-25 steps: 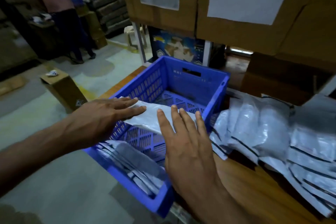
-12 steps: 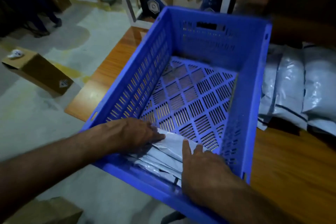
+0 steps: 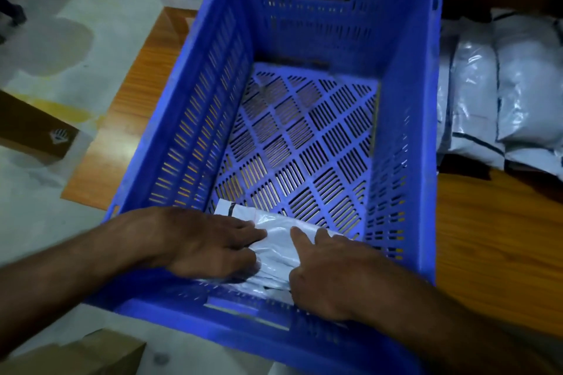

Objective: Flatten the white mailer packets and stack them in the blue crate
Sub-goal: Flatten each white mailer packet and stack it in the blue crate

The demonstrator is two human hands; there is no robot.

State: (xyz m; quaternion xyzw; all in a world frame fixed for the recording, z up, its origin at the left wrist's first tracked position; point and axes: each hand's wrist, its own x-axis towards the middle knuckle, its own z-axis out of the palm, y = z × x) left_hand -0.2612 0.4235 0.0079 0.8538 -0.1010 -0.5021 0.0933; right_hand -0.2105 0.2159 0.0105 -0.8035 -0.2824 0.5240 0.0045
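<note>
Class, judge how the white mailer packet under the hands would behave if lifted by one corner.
Likely floppy: the top packet creases and wrinkles under the left hand and right hand. Probably slippery, given its glossy sheen. It seems light and thin, lying almost flat in the blue crate.

Both hands, left hand [image 3: 207,243] and right hand [image 3: 329,277], press a white mailer packet [image 3: 275,240] flat inside the blue crate [image 3: 405,119] on the tabletop [image 3: 493,237].

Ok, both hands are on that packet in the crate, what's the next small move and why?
Probably press it flat, then let go: the left hand and right hand lie on the top packet, crinkled atop the stack at the blue crate's near end.
</note>
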